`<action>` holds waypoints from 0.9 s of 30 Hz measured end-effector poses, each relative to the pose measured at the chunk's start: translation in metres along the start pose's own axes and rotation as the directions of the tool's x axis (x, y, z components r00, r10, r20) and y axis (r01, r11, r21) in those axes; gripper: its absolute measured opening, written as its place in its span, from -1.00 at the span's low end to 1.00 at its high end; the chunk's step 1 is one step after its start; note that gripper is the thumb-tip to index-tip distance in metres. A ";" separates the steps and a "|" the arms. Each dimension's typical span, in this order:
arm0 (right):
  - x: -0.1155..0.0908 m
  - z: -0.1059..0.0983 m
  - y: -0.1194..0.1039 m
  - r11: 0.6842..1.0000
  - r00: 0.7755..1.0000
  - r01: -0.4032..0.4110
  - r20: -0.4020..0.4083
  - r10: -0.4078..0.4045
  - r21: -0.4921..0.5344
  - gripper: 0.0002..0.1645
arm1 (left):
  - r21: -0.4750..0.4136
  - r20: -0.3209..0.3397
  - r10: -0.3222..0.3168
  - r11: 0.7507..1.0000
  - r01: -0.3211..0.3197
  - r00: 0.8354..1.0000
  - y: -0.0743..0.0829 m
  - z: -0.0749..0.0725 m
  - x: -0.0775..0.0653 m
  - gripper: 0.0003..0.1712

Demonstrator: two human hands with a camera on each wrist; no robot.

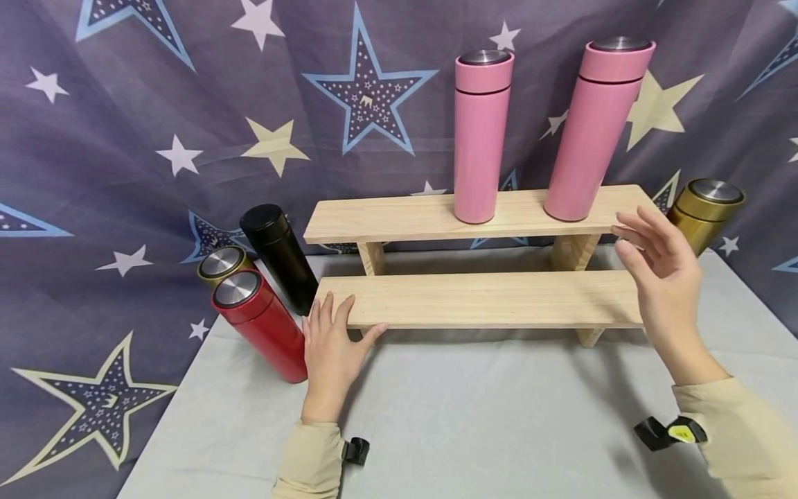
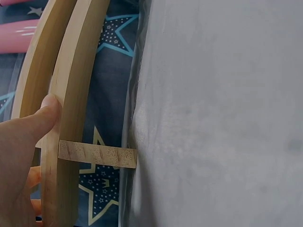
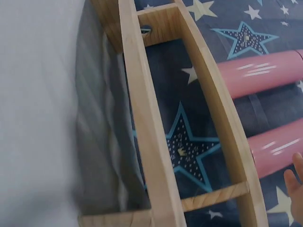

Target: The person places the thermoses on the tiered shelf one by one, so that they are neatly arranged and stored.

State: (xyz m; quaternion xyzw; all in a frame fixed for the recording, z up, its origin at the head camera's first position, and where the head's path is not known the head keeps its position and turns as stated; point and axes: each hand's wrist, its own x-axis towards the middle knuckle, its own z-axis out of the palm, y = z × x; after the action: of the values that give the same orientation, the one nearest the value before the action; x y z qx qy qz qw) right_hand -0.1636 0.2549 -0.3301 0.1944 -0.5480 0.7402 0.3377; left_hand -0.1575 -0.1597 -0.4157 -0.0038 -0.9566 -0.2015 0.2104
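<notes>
Pink flasks (image 1: 481,149), capped, contents hidden, stand on the upper shelf (image 1: 386,216). The left hand (image 1: 333,353) rests spread on the lower shelf (image 1: 486,299); the right hand (image 1: 668,281), fingers loosely bent, holds nothing near the upper shelf. Other capped flasks (image 1: 269,334) flank both.

Left hand (image 1: 332,353) low, right hand (image 1: 668,287) higher, relaxed

"What colour lies under the left hand (image 1: 332,353)?"
"Pale, grained wood: the stand (image 1: 492,299)."
"Just beside that hand?"
"A red bottle (image 1: 268,333); past it, a black one (image 1: 282,260) and a gold one (image 1: 221,262)."
"Beyond the right hand (image 1: 670,284)?"
"Another gold bottle (image 1: 695,225), two pink bottles (image 1: 480,152) with black bands (image 1: 483,92) and silvery lids (image 1: 485,57)."
"Behind both hands?"
"A purple-grey backdrop (image 1: 212,97), patterned with white, yellow and blue-edged stars (image 1: 277,145)."
</notes>
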 end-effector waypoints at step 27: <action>-0.015 -0.064 0.000 0.970 0.990 -0.117 -0.096 0.098 -0.211 -0.46 | -0.007 -0.004 0.002 1.000 -0.002 1.000 0.000 -0.001 0.000 -0.08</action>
State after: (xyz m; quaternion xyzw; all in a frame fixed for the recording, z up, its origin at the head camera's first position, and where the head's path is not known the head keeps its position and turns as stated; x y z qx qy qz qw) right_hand -0.1481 0.3106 -0.3607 0.0947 -0.6202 0.7009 0.3393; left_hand -0.1570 -0.1596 -0.4149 -0.0052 -0.9554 -0.2047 0.2126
